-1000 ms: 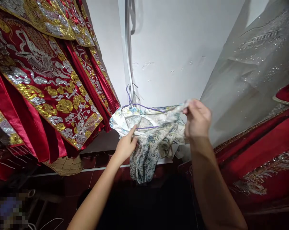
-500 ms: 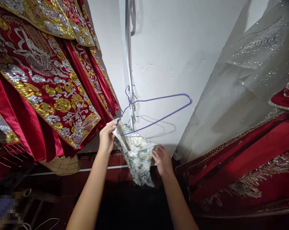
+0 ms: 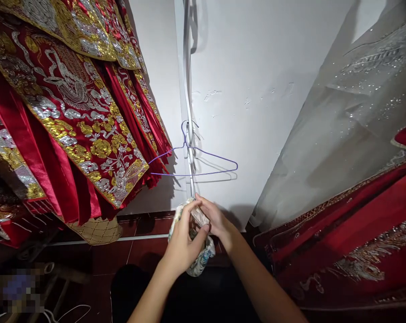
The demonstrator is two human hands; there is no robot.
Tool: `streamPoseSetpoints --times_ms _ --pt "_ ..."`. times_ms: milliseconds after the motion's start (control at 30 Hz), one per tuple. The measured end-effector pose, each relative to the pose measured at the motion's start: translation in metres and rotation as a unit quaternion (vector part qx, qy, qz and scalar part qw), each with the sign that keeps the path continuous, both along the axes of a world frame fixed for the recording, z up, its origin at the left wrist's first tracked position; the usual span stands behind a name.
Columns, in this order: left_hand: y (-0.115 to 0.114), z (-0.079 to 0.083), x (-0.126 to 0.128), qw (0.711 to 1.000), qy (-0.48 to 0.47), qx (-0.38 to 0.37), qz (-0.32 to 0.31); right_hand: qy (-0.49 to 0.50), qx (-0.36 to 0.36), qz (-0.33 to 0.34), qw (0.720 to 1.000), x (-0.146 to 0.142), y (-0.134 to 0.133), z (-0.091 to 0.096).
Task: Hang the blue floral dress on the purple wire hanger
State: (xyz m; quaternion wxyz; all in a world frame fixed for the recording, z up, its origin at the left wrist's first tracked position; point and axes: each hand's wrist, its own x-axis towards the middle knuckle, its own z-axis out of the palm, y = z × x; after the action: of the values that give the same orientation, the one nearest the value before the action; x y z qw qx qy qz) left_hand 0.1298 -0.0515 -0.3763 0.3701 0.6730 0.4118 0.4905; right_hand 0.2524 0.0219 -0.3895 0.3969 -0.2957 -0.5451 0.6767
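Note:
Both hands hold a small floral-patterned cloth [image 3: 200, 261], white with blue-green print, bunched into a ball low in the middle of the view. My left hand [image 3: 183, 242] wraps round its left side with fingers curled. My right hand [image 3: 213, 218] grips its upper right, fingers pressed into the fabric. Just above the hands, a bare purple wire hanger [image 3: 206, 163] hangs from a hook on the white wall [image 3: 256, 89], with nothing on it.
Red robes with gold and silver embroidery [image 3: 71, 112] hang at the left. A grey sequinned garment [image 3: 351, 112] and more red embroidered fabric [image 3: 357, 237] fill the right. Dark red floor tiles [image 3: 145, 251] lie below, with a woven tan object [image 3: 95, 231] at lower left.
The cloth came off the hanger and was gathered from a spread shape into a tight ball. Both hands moved down and together. The hanger swung back level and hangs bare.

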Motion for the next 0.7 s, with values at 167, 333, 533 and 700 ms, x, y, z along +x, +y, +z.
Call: streamPoseSetpoints --times_ms 167,333,533,700 --pt "0.029 0.029 -0.026 0.977 -0.049 0.183 0.1 -0.01 -0.002 0.068 0.998 0.028 0.008 0.067" --pt "0.055 0.019 -0.041 0.969 0.156 0.005 -0.193 -0.198 0.144 0.173 0.954 0.058 0.015 0.113" --pt "0.049 0.023 -0.042 0.975 0.124 0.025 -0.182 -0.259 0.158 0.213 0.929 0.071 0.005 0.124" --pt "0.042 0.039 -0.031 0.97 0.116 0.001 -0.213 -0.307 0.19 0.204 0.91 0.072 0.002 0.121"
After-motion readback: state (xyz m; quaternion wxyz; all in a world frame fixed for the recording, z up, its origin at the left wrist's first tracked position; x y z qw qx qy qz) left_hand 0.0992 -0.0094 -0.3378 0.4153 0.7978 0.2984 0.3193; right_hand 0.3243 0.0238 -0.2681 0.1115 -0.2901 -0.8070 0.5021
